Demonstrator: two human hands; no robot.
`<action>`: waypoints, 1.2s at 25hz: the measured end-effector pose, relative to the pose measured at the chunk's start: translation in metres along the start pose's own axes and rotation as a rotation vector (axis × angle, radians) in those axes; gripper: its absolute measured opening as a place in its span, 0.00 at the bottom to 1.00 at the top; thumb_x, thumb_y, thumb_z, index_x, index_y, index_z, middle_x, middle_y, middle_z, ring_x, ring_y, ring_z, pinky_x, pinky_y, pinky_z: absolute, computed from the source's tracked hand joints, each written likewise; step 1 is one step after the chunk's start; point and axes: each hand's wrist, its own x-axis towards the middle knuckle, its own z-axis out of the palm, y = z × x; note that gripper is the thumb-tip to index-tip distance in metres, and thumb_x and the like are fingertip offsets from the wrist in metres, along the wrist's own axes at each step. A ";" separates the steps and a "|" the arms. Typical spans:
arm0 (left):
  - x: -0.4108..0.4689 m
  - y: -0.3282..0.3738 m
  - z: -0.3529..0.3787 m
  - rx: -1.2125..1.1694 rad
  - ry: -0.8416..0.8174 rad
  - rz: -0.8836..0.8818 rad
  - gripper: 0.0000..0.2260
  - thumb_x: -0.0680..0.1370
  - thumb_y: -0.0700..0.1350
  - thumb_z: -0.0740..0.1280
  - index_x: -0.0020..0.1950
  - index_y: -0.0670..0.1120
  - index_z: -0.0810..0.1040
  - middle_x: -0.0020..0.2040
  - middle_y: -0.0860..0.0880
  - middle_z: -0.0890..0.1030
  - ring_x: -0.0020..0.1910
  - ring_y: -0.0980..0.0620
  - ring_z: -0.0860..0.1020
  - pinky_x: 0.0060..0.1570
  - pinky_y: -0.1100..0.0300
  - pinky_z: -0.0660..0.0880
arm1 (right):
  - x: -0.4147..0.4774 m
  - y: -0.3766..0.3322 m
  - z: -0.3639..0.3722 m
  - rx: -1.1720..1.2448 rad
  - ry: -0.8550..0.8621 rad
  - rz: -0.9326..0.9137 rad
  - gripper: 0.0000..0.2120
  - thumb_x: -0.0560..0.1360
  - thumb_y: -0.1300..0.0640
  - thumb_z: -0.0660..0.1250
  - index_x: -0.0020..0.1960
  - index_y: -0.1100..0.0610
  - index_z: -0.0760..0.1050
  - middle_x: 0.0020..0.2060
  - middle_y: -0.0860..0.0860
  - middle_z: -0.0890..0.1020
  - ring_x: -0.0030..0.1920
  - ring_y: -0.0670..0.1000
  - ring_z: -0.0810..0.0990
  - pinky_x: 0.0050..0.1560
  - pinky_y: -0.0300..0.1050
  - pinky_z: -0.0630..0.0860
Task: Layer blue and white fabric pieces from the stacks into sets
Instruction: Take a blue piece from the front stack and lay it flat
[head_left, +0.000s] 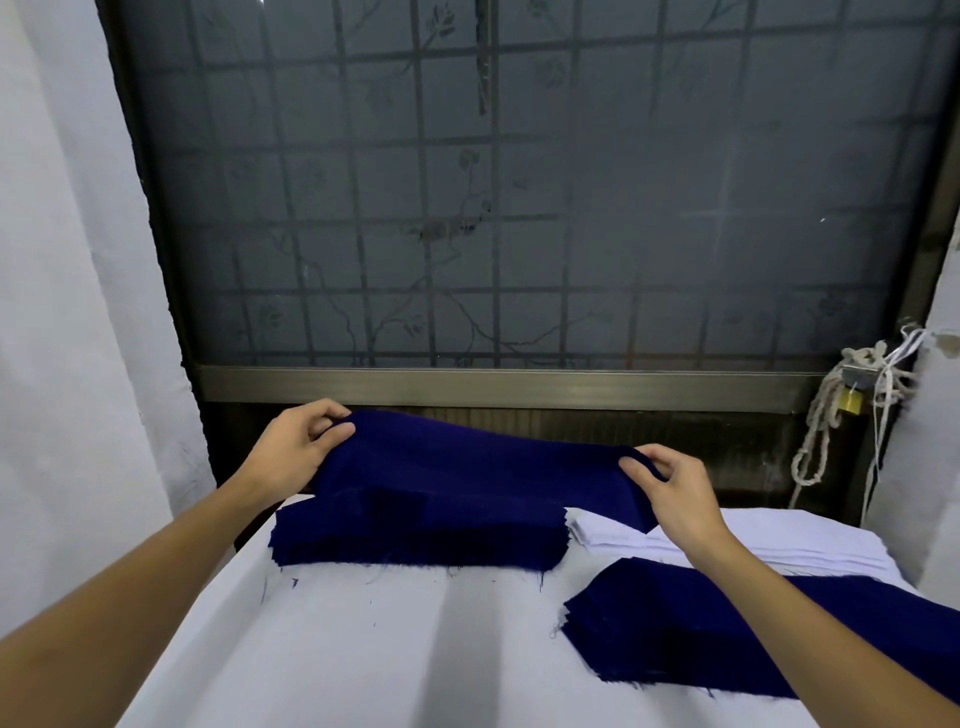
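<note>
White cloth covers the work table (337, 649), which stands before a dark frosted window (519, 182) with a grid of bars and an etched branch pattern; pale curtains hang at left and right, and a knotted cord with a brass padlock (849, 401) hangs at far right. A thick blue stack (415, 540) of cut pieces lies at far left-centre of the table. Just to its right, touching or nearly so, lies the white stack (623, 535). Near right, partly overlapping the white stack's near edge, lies the layered pile (701, 639), blue on top with slivers of white at its left edge.

The left hand (291, 452) pinches the far left corner of a single blue piece (467, 467) between thumb and fingers. The right hand (675, 483) pinches the opposite end likewise. The piece is raised off the blue stack and sags slightly between the two grips, its near edge draped against the stack.

Progress, as judged: several sets appear assembled in the layered pile, but both source stacks remain thick, so most of the work is left. The piece in hand probably goes to the layered pile.

No brand, label or legible writing is visible.
</note>
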 end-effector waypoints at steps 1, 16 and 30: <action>-0.002 0.003 0.000 0.002 0.033 0.018 0.03 0.82 0.49 0.67 0.54 0.53 0.80 0.41 0.54 0.85 0.43 0.58 0.83 0.44 0.59 0.78 | -0.003 -0.001 -0.005 0.000 0.004 -0.003 0.04 0.81 0.56 0.67 0.52 0.49 0.81 0.45 0.47 0.86 0.47 0.50 0.85 0.42 0.45 0.84; -0.008 0.011 0.005 -0.264 0.074 -0.172 0.12 0.85 0.47 0.63 0.47 0.47 0.84 0.44 0.46 0.86 0.44 0.48 0.84 0.48 0.53 0.78 | -0.022 -0.008 -0.009 0.021 -0.028 0.018 0.06 0.82 0.56 0.66 0.56 0.52 0.80 0.48 0.49 0.85 0.49 0.51 0.85 0.43 0.43 0.83; -0.047 -0.001 0.014 0.182 -0.529 -0.045 0.10 0.81 0.56 0.64 0.49 0.55 0.83 0.48 0.57 0.85 0.48 0.57 0.84 0.48 0.59 0.81 | -0.062 0.019 -0.053 -0.112 -0.030 0.111 0.09 0.82 0.55 0.65 0.60 0.50 0.79 0.53 0.47 0.84 0.54 0.50 0.83 0.53 0.51 0.84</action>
